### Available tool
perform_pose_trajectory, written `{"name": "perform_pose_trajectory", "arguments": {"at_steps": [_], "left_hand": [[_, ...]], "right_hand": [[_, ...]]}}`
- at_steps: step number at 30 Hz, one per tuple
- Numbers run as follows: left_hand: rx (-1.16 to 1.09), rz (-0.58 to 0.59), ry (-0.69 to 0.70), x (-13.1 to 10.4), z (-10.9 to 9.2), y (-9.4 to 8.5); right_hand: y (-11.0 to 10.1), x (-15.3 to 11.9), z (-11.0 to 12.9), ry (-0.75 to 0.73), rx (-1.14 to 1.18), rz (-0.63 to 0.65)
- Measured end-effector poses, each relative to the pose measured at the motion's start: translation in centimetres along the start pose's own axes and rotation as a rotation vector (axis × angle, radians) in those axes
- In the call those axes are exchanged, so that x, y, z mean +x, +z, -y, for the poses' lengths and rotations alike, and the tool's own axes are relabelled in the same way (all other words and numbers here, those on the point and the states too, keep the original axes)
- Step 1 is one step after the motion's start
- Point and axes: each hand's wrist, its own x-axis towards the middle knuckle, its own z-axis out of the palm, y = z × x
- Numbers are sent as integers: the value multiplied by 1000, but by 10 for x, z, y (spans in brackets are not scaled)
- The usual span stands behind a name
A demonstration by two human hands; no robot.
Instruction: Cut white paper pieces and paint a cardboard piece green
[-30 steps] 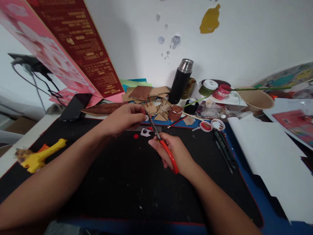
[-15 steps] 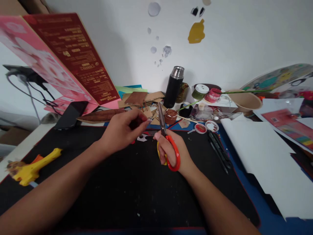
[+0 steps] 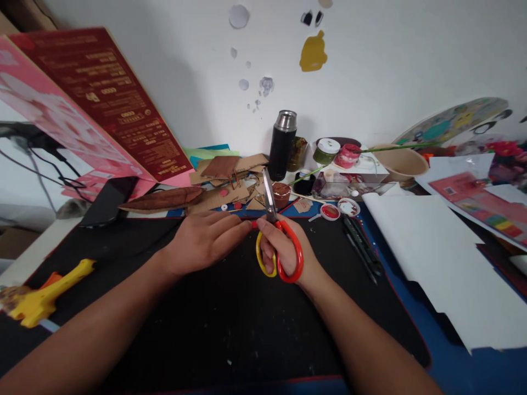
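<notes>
My right hand (image 3: 284, 249) grips scissors (image 3: 269, 197) with one red and one yellow handle. Their blades point up and away, close together. Palm down over the black mat (image 3: 230, 318), my left hand (image 3: 208, 241) has its fingers stretched toward the right hand. A small red piece (image 3: 254, 224) shows at its fingertips, close to my right thumb; whether it is pinched cannot be seen. Just beyond the left hand lie a small white ring (image 3: 224, 208) and a red disc (image 3: 237, 205), near cardboard scraps (image 3: 206, 202).
Behind the hands stand a black thermos (image 3: 282, 145), a brown paint jar (image 3: 281, 195) and a green paint jar (image 3: 326, 151). White paper (image 3: 424, 247) and black pens (image 3: 362, 247) lie right. A yellow glue gun (image 3: 53, 291) and black phone (image 3: 109, 202) lie left.
My left hand has turned from a raised pinch on a tiny pale bit to palm down and lower on the mat. The scissors stay in my right hand. The view has shifted slightly right.
</notes>
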Motion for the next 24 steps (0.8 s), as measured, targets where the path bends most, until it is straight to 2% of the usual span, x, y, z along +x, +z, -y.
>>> {"name": "perform_pose_trajectory", "arguments": {"at_steps": [4, 9, 11, 16, 24], "left_hand": [[-65, -7, -50, 0, 2, 3], [-334, 29, -365, 4, 6, 6], [-413, 63, -449, 5, 6, 6], [-519, 102, -429, 7, 2, 6], [-491, 95, -419, 9, 2, 4]], "right_hand": [[-1, 1, -1, 19, 10, -3], [-1, 1, -3, -15, -12, -25], [-1, 0, -3, -32, -39, -39], [-1, 1, -5, -34, -83, -40], [0, -1, -3, -32, -71, -38]]}}
